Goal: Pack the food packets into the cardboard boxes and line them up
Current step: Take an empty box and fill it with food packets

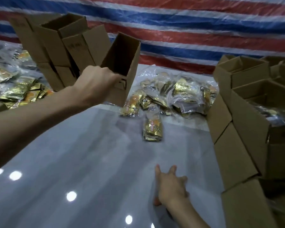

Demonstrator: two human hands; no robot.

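My left hand (pixel 97 83) grips the near wall of an open, empty cardboard box (pixel 122 63), which is tilted and lifted above the glossy floor. My right hand (pixel 169 185) hovers low over the floor with its fingers spread and holds nothing. One bundle of gold food packets (pixel 152 130) lies alone ahead of my right hand. Behind it is a heap of gold packets in clear plastic bags (pixel 178 96).
A stack of open empty boxes (pixel 62 45) stands at the back left, with more gold packets (pixel 16 89) beside it. Boxes (pixel 247 122) are lined up along the right, one holding packets. A red, white and blue striped tarp (pixel 187 27) hangs behind.
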